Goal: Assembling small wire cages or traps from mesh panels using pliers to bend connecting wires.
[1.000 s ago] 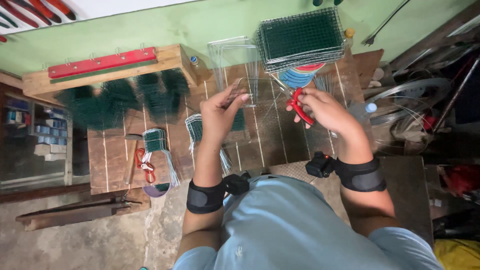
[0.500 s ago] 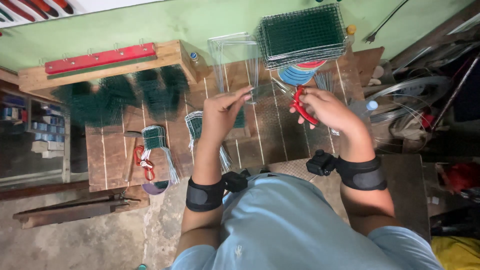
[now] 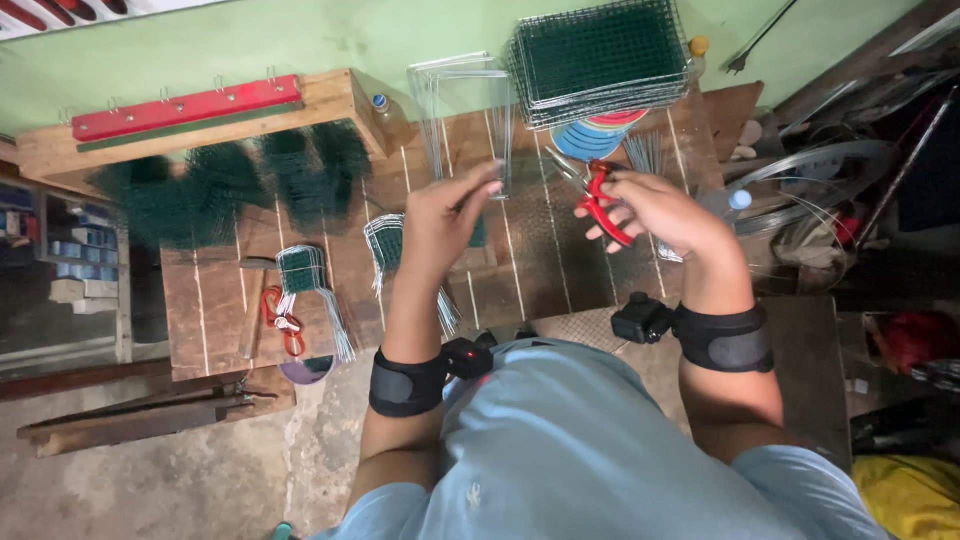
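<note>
Two bare hands worked above a slatted wooden workbench (image 3: 520, 270) that filled the middle of the head view. At its far edge lay a stack of green wire mesh panels (image 3: 600, 55), with a long wooden block topped by a red strip (image 3: 190, 108) off to the left. Smaller bundles of green mesh pieces (image 3: 305, 280) sat on the near left part of the bench, beside a spare pair of red-handled pliers (image 3: 280, 318). The left hand (image 3: 445, 225) was raised over the bench, fingers curled and pinched at the tips on a thin wire (image 3: 520, 178), which was too fine to trace clearly. The right hand (image 3: 660, 210) was closed around the handles of red-handled pliers (image 3: 598, 205), whose nose pointed toward the left hand's fingertips, just beside them. Both wrists wore black bands.
</note>
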